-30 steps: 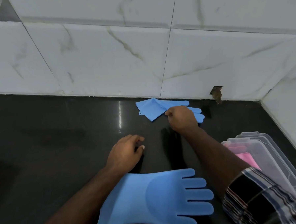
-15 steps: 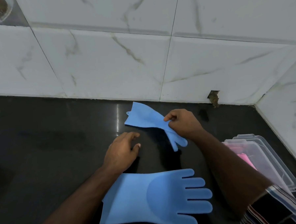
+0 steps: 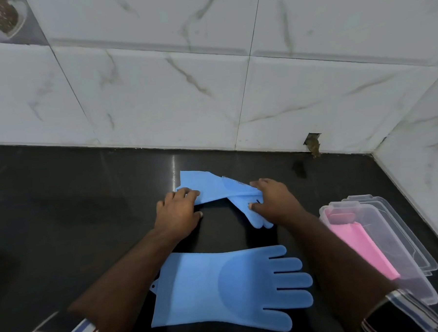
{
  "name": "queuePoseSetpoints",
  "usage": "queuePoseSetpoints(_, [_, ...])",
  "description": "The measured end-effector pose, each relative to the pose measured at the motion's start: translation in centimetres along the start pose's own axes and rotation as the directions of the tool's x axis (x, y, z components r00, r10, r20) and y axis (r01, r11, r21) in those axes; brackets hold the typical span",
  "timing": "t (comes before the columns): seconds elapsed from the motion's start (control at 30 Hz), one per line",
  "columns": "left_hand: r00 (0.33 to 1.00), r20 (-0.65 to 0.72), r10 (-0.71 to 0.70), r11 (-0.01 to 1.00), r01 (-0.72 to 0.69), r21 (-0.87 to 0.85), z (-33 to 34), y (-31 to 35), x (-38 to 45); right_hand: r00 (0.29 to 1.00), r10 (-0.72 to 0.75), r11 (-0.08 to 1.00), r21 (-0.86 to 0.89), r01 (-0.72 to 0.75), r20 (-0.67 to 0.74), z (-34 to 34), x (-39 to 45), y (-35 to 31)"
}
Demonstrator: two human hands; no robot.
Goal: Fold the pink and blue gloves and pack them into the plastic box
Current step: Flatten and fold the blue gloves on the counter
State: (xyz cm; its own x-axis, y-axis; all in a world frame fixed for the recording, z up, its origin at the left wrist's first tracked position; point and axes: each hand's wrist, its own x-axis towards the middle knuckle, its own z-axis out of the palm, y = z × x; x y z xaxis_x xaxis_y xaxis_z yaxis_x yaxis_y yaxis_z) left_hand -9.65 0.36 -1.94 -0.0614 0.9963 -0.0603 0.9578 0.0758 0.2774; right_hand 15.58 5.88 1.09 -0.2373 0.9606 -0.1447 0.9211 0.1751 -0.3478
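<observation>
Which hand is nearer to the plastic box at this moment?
Right. The right hand holds the finger end of the far blue glove, just left of the plastic box; the left hand holds that glove's cuff end, farther left.

White marble-veined wall tiles (image 3: 158, 98) meet a glossy black counter (image 3: 62, 199).

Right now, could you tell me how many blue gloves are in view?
2: one blue glove lies flat nearest the camera; the other is held by both hands farther back. None shows in the plastic box.
</observation>
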Motion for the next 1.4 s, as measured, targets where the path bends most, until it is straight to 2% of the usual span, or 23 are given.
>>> queuePoseSetpoints(0.1, [0.999,0.003,0.042,0.997,-0.042,0.058,0.1,0.5,1.4,0.996,0.085,0.989,-0.126,-0.081,0.030,0.9,0.9,0.6])
queuePoseSetpoints(0.2, [0.996,-0.027,0.082,0.989,-0.079,0.123,0.2,0.8,2.6,0.991,0.129,0.986,-0.103,-0.131,-0.028,0.6,1.5,1.2])
queuePoseSetpoints(0.3, [0.989,-0.125,0.080,0.994,-0.071,0.078,-0.2,1.0,3.2,0.971,0.047,0.996,-0.064,-0.064,-0.235,-1.2,2.0,0.9])
queuePoseSetpoints(0.4, [0.963,-0.260,0.068,0.994,-0.089,-0.069,-2.2,1.4,3.5,0.843,-0.125,0.986,-0.159,0.047,-0.523,-4.0,1.6,-0.6])
queuePoseSetpoints(0.43, [0.954,-0.291,0.075,0.988,-0.111,-0.110,-3.1,1.3,3.4,0.811,-0.177,0.977,-0.196,0.079,-0.558,-4.8,1.0,-1.2])
queuePoseSetpoints(0.47, [0.949,-0.302,0.094,0.981,-0.140,-0.135,-3.9,1.0,3.2,0.829,-0.202,0.972,-0.207,0.106,-0.521,-5.4,0.4,-1.5])
queuePoseSetpoints(0.5, [0.954,-0.276,0.116,0.976,-0.161,-0.147,-4.7,0.6,2.9,0.897,-0.192,0.973,-0.195,0.122,-0.399,-5.9,-0.4,-1.7])
queuePoseSetpoints(0.53, [0.970,-0.203,0.131,0.975,-0.164,-0.152,-5.4,0.0,2.6,0.973,-0.137,0.978,-0.180,0.102,-0.189,-6.0,-1.1,-1.8])
queuePoseSetpoints(0.57, [0.987,-0.091,0.136,0.977,-0.149,-0.152,-6.0,-0.7,2.2,0.997,-0.062,0.981,-0.181,0.068,0.040,-5.7,-1.8,-1.7])
queuePoseSetpoints(0.6, [0.991,0.032,0.127,0.981,-0.120,-0.154,-6.3,-1.4,1.8,0.979,-0.003,0.984,-0.173,0.039,0.205,-5.2,-2.3,-1.5])
queuePoseSetpoints(0.63, [0.985,0.133,0.109,0.982,-0.087,-0.167,-6.4,-2.0,1.4,0.960,0.028,0.990,-0.144,0.013,0.279,-4.6,-2.6,-1.0])
queuePoseSetpoints(0.7, [0.980,0.187,0.068,0.974,-0.024,-0.227,-5.8,-3.2,0.8,0.975,0.044,0.998,-0.055,-0.033,0.219,-3.8,-2.6,-0.4])
queuePoseSetpoints(0.8, [0.995,0.090,0.032,0.963,-0.006,-0.269,-4.9,-4.4,0.5,0.997,0.078,0.997,0.012,-0.079,0.024,-3.6,-1.8,0.3])
queuePoseSetpoints(0.9, [1.000,0.013,0.020,0.974,-0.016,-0.225,-4.0,-4.7,0.8,0.986,0.097,0.994,0.072,-0.088,-0.133,-3.3,-1.3,0.8])
queuePoseSetpoints(1.0, [1.000,0.020,0.009,0.995,-0.007,-0.099,-3.4,-4.4,1.3,0.971,0.077,0.995,0.083,-0.059,-0.225,-2.3,-1.0,0.9])
queuePoseSetpoints(1.07, [0.999,0.041,0.006,0.998,-0.004,-0.055,-3.0,-4.1,1.9,0.978,0.024,0.997,0.078,-0.009,-0.205,-1.2,-0.5,0.7])
queuePoseSetpoints(1.17, [0.996,0.092,0.013,1.000,-0.013,0.007,-2.7,-3.3,2.9,0.997,-0.010,0.996,0.083,0.017,-0.080,0.2,0.6,0.3])
queuePoseSetpoints(1.3, [0.984,0.178,-0.007,0.997,-0.006,0.072,-2.3,-2.8,4.0,0.999,-0.015,0.997,-0.075,0.019,0.049,0.9,2.5,-0.2])
queuePoseSetpoints(1.4, [0.991,0.136,-0.006,0.997,-0.005,0.081,-2.3,-2.4,4.3,0.995,-0.024,0.986,-0.163,0.039,0.093,1.3,3.5,-0.5])
